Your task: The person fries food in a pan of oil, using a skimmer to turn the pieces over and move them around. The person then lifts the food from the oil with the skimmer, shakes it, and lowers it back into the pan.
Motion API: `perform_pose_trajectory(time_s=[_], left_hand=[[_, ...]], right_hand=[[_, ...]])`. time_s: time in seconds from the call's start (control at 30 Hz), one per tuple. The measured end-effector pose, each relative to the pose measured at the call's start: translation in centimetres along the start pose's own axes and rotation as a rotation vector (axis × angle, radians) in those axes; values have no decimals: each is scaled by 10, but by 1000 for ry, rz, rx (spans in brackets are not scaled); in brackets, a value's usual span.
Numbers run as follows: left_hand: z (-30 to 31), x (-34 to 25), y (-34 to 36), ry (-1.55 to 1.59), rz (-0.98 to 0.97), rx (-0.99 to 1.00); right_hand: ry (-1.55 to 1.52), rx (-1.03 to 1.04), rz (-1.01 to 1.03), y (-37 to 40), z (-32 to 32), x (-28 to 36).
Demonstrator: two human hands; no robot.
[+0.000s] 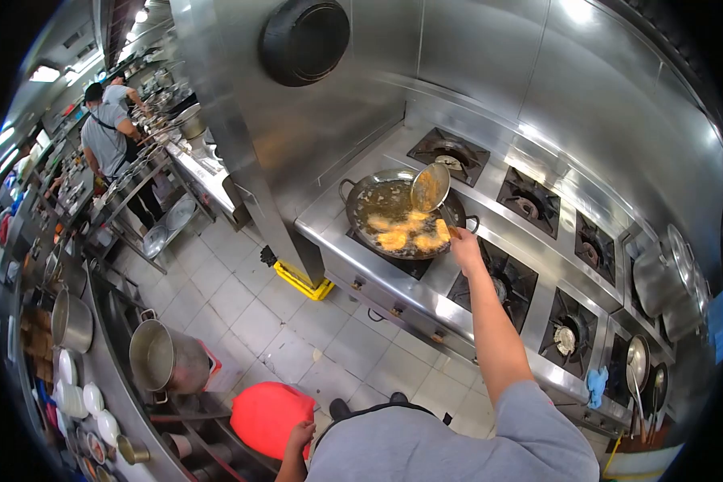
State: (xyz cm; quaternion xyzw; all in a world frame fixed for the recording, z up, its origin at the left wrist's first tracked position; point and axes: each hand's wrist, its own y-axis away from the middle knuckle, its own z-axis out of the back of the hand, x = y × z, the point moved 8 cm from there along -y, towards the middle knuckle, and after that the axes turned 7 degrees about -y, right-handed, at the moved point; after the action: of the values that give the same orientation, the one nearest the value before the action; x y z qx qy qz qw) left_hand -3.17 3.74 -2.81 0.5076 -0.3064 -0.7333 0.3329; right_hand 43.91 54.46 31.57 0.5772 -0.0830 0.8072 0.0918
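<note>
The person's right hand [464, 249] is reaching out over the stove range [321, 221], its grip closing fully round the handle end of a ladle [430, 187]. The ladle's bowl is tilting above the far side of 1 wok [353, 210]. The wok is sitting on the front-left burner, and golden fried pieces [395, 238] are floating in the oil at its near side, bunched together, some touching. The left hand [301, 438] is hanging low by the body, touching the edge of a red round object [263, 414]; whether that grip is closing on it cannot be told. Judgement: the work in hand appears to be basting or turning the pieces in hot oil. Doing it well is calling for the ladle bowl to travel low over the oil so that pouring is not splashing. The pieces are needing to be nudged apart for even colouring, and the bare forearm is needing clearance from the wok rim. Another person [104, 132] is working well apart, at the far left.
</note>
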Motion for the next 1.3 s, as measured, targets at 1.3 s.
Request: perform_pose_trajectory(time_s=[1.3], left_hand=[[-31,-9,-26,-128,-16,11]], right_hand=[[-722,160,-77,97,63,107]])
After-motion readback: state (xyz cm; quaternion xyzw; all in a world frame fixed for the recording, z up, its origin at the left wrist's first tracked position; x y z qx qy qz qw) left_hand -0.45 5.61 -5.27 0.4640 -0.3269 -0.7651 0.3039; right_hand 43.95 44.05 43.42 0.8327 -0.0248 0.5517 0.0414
